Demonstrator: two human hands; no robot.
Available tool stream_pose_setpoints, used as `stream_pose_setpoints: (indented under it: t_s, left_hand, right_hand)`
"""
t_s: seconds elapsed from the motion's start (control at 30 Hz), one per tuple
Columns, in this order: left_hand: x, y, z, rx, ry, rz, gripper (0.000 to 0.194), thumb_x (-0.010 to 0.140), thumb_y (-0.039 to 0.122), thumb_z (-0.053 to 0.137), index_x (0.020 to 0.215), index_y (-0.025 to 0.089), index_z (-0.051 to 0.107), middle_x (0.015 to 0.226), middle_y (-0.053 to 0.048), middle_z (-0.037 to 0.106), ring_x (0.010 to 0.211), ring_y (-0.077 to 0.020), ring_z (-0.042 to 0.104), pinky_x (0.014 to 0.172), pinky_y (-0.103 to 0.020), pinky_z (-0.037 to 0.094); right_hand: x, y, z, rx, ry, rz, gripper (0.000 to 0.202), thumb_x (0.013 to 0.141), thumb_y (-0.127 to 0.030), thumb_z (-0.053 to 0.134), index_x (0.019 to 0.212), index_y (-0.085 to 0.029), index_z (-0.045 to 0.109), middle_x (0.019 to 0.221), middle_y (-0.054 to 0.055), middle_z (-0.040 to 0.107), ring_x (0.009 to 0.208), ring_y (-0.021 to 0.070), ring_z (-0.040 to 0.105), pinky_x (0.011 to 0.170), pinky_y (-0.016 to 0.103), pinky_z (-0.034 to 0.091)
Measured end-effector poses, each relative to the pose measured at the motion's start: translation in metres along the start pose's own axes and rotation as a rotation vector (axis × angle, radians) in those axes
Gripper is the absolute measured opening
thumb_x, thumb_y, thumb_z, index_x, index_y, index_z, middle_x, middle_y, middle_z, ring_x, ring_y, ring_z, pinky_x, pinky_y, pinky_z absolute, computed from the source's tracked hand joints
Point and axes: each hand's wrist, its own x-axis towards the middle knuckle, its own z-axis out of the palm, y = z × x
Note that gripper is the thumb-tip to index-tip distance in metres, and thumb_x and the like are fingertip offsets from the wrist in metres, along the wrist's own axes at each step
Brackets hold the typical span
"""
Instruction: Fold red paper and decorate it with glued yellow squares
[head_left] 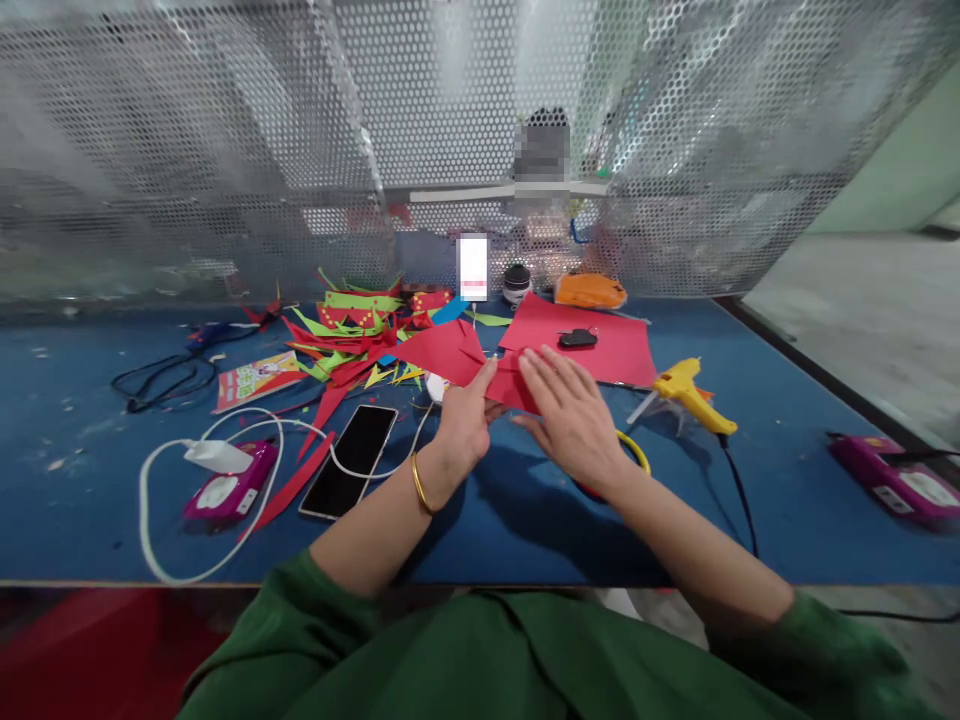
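A folded piece of red paper [444,348] is held up over the blue table in front of me. My left hand [463,425], with a gold bangle at the wrist, is closed on its lower edge, the thumb lying on top. My right hand [574,415] rests on the paper's right part, its fingers stretched out flat and the thumb apart. Below the right hand a yellow ring-shaped handle [636,450] shows, with a bit of red; the hand and forearm hide the rest. Behind the hands lies a red paper sheet [626,345] with a small black object [577,339] on it.
A yellow glue gun [694,395] stands at right, its cord running forward. Coloured paper scraps [337,340], a phone [351,460], a white cable [146,500] and a purple power strip [232,490] lie left. Another power strip [892,480] is far right. Perforated metal sheeting [450,120] rises behind.
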Motion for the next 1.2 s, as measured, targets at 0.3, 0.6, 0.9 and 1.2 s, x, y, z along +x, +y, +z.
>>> stream_pose_setpoints:
  t_s: [0.3, 0.6, 0.9, 1.2]
  left_hand:
    - [0.01, 0.006, -0.015, -0.007, 0.002, 0.072, 0.035, 0.076, 0.03, 0.082, 0.106, 0.015, 0.071, 0.096, -0.007, 0.078, 0.075, -0.0163, 0.074, 0.07, -0.026, 0.06]
    - [-0.003, 0.001, -0.019, 0.118, -0.102, 0.049, 0.033, 0.068, 0.029, 0.086, 0.095, 0.012, 0.076, 0.079, -0.007, 0.078, 0.064, -0.0192, 0.072, 0.052, -0.024, 0.053]
    - [0.001, -0.015, -0.022, 0.168, -0.147, 0.099, 0.032, 0.057, 0.026, 0.092, 0.081, 0.013, 0.077, 0.081, -0.008, 0.079, 0.085, -0.0245, 0.075, 0.075, -0.03, 0.059]
    - [0.004, -0.012, -0.022, 0.151, -0.122, 0.066, 0.027, 0.064, 0.026, 0.086, 0.084, 0.012, 0.076, 0.083, -0.011, 0.079, 0.075, -0.0259, 0.076, 0.066, -0.034, 0.061]
  right_hand:
    - [-0.032, -0.025, 0.008, 0.277, -0.013, -0.169, 0.022, 0.097, -0.03, 0.051, 0.099, -0.028, 0.073, 0.071, 0.001, 0.073, 0.061, 0.0144, 0.067, 0.074, 0.03, 0.059]
    - [0.037, 0.001, 0.032, 0.321, 0.058, 0.241, 0.032, 0.087, -0.051, 0.067, 0.105, -0.026, 0.075, 0.116, 0.01, 0.074, 0.123, 0.0313, 0.06, 0.117, 0.055, 0.03]
    - [0.012, 0.012, 0.032, 0.646, 0.016, 0.452, 0.025, 0.085, -0.046, 0.066, 0.087, -0.025, 0.079, 0.087, 0.005, 0.078, 0.084, 0.022, 0.071, 0.082, 0.037, 0.054]
    - [0.009, 0.023, 0.032, 0.75, 0.167, 0.703, 0.037, 0.08, -0.052, 0.065, 0.092, -0.02, 0.078, 0.082, 0.005, 0.077, 0.078, 0.0193, 0.068, 0.075, 0.033, 0.052]
